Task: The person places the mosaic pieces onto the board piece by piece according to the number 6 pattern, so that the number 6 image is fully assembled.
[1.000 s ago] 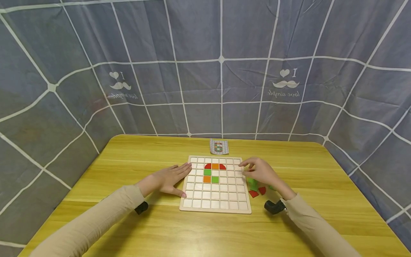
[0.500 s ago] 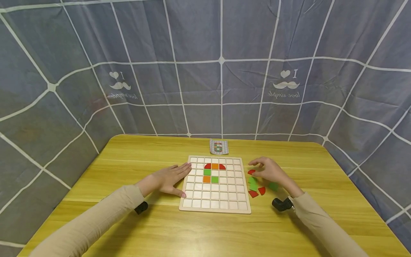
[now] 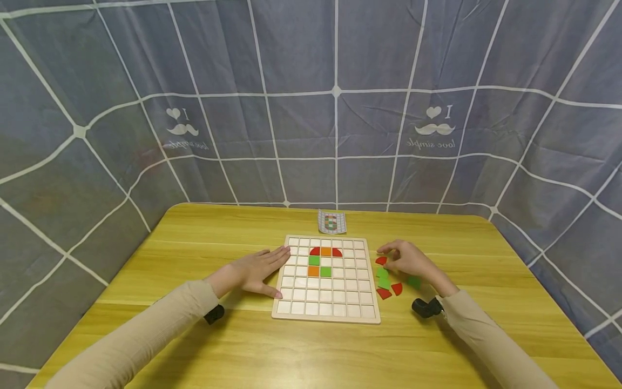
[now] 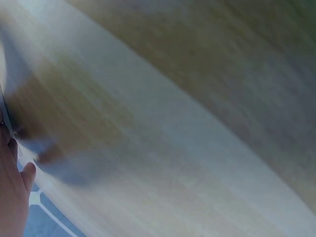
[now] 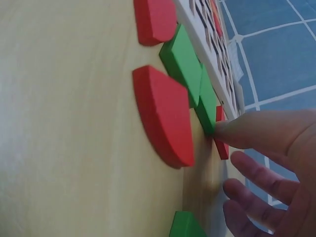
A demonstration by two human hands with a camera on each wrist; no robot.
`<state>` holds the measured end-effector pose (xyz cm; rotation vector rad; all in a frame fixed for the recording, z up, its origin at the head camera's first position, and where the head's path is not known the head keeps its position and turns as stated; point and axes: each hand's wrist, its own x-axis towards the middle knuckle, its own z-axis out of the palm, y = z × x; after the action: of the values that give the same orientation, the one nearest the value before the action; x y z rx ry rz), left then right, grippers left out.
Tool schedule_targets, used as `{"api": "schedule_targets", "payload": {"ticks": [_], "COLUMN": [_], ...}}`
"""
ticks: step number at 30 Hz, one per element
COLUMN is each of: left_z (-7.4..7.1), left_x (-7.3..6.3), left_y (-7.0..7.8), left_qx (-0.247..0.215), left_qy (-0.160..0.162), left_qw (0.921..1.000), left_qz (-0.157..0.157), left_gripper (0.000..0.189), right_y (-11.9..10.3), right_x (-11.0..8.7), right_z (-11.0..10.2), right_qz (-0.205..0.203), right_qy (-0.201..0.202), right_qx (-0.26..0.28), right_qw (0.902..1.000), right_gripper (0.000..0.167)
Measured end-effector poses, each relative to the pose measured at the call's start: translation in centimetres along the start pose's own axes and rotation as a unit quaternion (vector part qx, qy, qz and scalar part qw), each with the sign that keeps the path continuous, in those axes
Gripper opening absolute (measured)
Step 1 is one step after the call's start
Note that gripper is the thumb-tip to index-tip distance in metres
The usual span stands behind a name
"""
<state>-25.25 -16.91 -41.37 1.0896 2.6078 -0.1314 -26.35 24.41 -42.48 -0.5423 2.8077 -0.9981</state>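
Note:
A wooden grid board (image 3: 340,310) lies on the table, and my left hand (image 3: 259,271) rests flat along its left edge with spread fingers. Several red, orange (image 3: 326,252) and green (image 3: 325,272) tiles sit in its cells. Right of the board, my right hand (image 3: 407,258) hovers low over loose pieces, fingers relaxed and holding nothing. Its thumb (image 5: 247,131) comes right at a green square tile (image 5: 206,101) and a red quarter-round tile (image 3: 381,261). In the left wrist view only part of the left hand (image 4: 12,192) shows.
Beside the board's right edge lie more loose tiles: a red quarter-round (image 3: 397,289), another red piece (image 3: 384,294) and a green one (image 3: 413,282) under the right wrist. A small patterned card (image 3: 332,222) lies behind the board. A grey curtain (image 3: 311,129) surrounds the table.
My right hand has moved right, from the board's right edge to the loose tiles, uncovering the red quarter-round. Over the last half second it has barely shifted. My left hand stays put.

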Motion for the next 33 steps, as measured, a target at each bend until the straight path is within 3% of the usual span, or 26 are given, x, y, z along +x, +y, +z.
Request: {"api": "schedule_targets", "payload": {"ticks": [13,33], "left_z": [-0.02,-0.04], "left_x": [-0.07,-0.05], "left_y": [0.07,0.18], "left_qx": [0.001,0.005], "left_qy": [0.002,0.01], "left_qw": [1.0,0.9999], "left_qz": [0.001,0.008], "left_gripper": [0.105,0.104], "right_y": [0.28,0.01], "right_x": [-0.04,-0.06], "right_z": [-0.32,0.39], "right_qz": [-0.014,0.015], "right_qy": [-0.032,0.008], "right_qx": [-0.009,-0.059], "right_qw": [0.9994,0.9981], "right_gripper": [0.031,0.025]}}
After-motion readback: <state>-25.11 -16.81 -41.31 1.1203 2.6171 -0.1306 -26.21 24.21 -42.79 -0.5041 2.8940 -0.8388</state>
